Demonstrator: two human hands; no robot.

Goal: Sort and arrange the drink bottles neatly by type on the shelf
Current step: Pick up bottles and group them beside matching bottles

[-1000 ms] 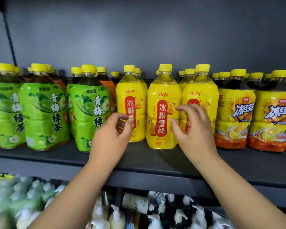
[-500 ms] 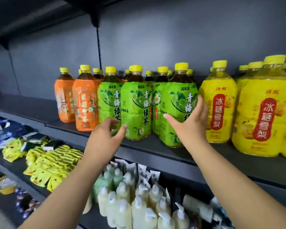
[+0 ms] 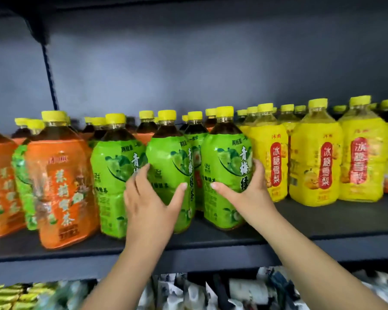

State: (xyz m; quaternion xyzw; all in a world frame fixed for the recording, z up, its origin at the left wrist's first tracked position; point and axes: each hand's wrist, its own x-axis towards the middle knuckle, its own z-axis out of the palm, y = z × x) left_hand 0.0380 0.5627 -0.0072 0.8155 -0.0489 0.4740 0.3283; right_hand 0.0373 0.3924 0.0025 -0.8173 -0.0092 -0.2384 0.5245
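Observation:
Yellow-capped drink bottles stand in rows on a dark shelf [image 3: 211, 245]. Orange-labelled bottles [image 3: 61, 184] are at the left, green-labelled ones in the middle, yellow-labelled ones [image 3: 316, 166] at the right. My left hand [image 3: 150, 204] grips the middle front green bottle [image 3: 168, 157], fingers on its left side and thumb across its front. My right hand [image 3: 249, 191] grips the rightmost front green bottle [image 3: 226, 157], fingers round its right side and thumb on its front. A third green bottle [image 3: 114, 173] stands just left of my left hand. Another green bottle [image 3: 20, 173] sits among the orange ones.
More bottles stand in rows behind the front ones, up to the grey back wall. A lower shelf holds yellow-green packets [image 3: 9, 296] at the left and white packaged goods [image 3: 244, 289] in the middle. A dark upright [image 3: 51, 79] runs up the wall at the left.
My view has shifted left from the yellow bottles to the green ones. Both hands, open and reaching before, have closed round two front green bottles.

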